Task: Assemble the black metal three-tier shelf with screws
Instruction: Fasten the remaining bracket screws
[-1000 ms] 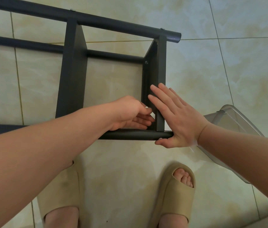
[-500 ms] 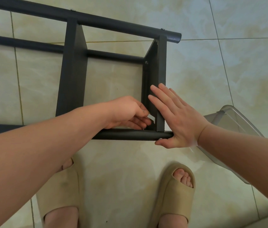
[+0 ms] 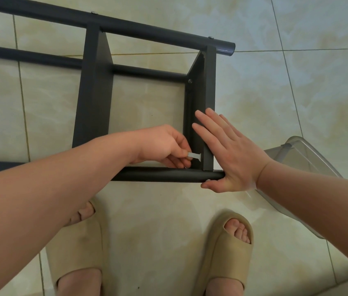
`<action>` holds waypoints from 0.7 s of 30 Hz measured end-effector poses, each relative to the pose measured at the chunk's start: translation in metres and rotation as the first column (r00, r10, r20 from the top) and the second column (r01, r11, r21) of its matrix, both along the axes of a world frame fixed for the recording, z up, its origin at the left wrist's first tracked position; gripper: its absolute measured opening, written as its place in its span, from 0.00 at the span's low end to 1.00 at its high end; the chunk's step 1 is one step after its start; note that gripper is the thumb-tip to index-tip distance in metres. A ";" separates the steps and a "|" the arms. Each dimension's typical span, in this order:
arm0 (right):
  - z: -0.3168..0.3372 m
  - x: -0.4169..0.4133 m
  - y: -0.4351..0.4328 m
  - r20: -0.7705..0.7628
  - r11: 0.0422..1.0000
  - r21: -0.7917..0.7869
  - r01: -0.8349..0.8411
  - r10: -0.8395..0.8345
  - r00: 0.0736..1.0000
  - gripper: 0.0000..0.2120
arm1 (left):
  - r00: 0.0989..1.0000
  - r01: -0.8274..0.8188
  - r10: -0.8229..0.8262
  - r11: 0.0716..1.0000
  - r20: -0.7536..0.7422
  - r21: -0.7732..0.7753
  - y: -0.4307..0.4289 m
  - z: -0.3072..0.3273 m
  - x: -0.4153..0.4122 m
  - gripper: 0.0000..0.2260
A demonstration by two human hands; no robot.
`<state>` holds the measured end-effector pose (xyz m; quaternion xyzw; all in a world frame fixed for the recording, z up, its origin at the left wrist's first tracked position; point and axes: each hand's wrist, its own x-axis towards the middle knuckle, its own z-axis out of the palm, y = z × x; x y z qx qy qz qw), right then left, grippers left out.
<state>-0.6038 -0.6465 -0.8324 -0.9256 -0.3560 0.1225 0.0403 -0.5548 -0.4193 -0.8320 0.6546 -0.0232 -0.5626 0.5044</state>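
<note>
The black shelf (image 3: 94, 92) lies on its side on the tiled floor (image 3: 297, 82). The work is in the near right corner, where the end panel (image 3: 209, 86) meets the near tube (image 3: 158, 175). A small grey piece (image 3: 194, 155), screw or little key I cannot tell, has its long axis left to right, with its wide end at the panel's inner face. The left hand (image 3: 164, 144) pinches its left end between thumb and curled fingers. The right hand (image 3: 230, 152), fingers straight, presses flat on the outer face. I judge the next move goes rightward, into the panel. A clear container (image 3: 301, 159) stands further right.
</note>
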 end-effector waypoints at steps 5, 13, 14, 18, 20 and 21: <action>0.001 0.000 0.000 0.006 1.000 0.013 0.002 -0.003 1.000 0.54 | 0.995 0.078 -0.079 0.997 0.057 0.013 0.001 0.001 -0.001 0.08; 0.000 0.000 0.000 0.006 1.000 0.001 0.002 -0.002 1.000 0.54 | 0.967 0.199 -0.203 0.979 0.153 0.046 0.001 0.000 -0.005 0.09; 0.000 0.000 0.000 0.007 1.000 0.000 0.003 -0.003 1.000 0.54 | 0.961 0.214 -0.222 0.975 0.166 0.061 0.000 0.000 -0.005 0.09; 0.000 0.000 0.000 0.008 1.000 0.003 0.004 -0.004 1.000 0.54 | 0.946 0.256 -0.268 0.963 0.183 0.085 -0.001 0.001 -0.004 0.09; 0.000 0.000 0.000 0.005 1.000 0.002 0.001 -0.001 1.000 0.54 | 0.951 0.253 -0.262 0.965 0.167 0.072 0.001 0.002 -0.003 0.09; 0.000 0.000 0.000 0.003 1.000 -0.003 0.000 0.000 1.000 0.54 | 0.955 0.242 -0.249 0.968 0.161 0.065 0.002 0.003 -0.001 0.08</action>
